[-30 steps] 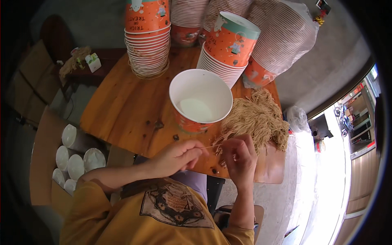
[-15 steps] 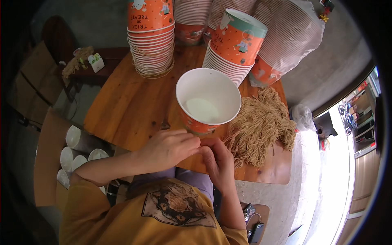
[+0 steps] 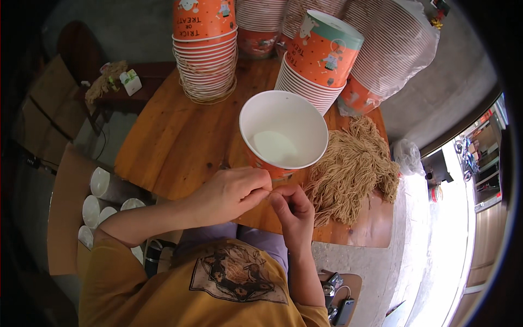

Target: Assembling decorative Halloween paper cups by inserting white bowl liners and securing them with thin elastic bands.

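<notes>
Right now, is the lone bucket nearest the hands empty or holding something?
Empty: the bucket stands upright on the wooden table, its mouth open upward, showing bare white walls and bottom.

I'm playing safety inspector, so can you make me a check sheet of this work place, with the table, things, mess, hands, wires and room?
Surface: wooden table
Things: bucket, mouth up; string pile to its right
Clutter: bucket stacks at the back
Hands: left hand and right hand close together, fingers closed; whatever they pinch is unclear
Cables: white cable by a phone
Surroundings: grey wall; box of white tubs, left
</notes>
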The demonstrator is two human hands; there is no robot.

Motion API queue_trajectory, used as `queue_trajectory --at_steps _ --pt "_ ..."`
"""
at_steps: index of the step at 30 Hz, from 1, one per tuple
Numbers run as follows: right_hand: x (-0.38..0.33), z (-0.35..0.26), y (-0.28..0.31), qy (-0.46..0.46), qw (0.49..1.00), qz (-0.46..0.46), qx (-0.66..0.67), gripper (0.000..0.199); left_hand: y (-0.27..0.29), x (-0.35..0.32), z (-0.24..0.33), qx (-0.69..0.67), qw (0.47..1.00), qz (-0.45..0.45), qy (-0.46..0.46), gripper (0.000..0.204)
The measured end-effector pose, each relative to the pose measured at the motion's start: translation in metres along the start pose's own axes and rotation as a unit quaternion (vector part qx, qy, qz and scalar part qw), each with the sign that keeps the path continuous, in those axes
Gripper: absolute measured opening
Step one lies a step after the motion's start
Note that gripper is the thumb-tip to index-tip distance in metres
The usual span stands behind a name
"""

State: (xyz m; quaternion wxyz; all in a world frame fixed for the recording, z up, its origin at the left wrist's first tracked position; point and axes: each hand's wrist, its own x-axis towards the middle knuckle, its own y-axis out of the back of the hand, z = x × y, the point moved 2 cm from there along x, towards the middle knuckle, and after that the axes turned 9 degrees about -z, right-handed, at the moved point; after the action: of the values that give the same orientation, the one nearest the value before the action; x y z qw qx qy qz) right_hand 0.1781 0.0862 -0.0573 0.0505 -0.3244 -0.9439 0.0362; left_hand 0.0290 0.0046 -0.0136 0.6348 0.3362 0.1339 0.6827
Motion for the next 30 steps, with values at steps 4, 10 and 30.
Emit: queue_trajectory --at_steps 4,10,30 --pt "0.005 -0.002 0.001 0.063 0.996 0.065 0.013 0.005 0.003 0.003 -0.002 0.046 0.997 0.052 -0.025 0.015" --pt "0.018 0.006 0.007 0.196 0.937 0.177 -0.23 0.015 0.017 0.021 -0.004 0.273 0.949 0.13 -0.095 0.019" --pt "0.028 0.01 0.005 0.289 0.854 0.229 -0.368 0.018 0.009 0.029 -0.004 0.243 0.963 0.073 -0.088 0.017"
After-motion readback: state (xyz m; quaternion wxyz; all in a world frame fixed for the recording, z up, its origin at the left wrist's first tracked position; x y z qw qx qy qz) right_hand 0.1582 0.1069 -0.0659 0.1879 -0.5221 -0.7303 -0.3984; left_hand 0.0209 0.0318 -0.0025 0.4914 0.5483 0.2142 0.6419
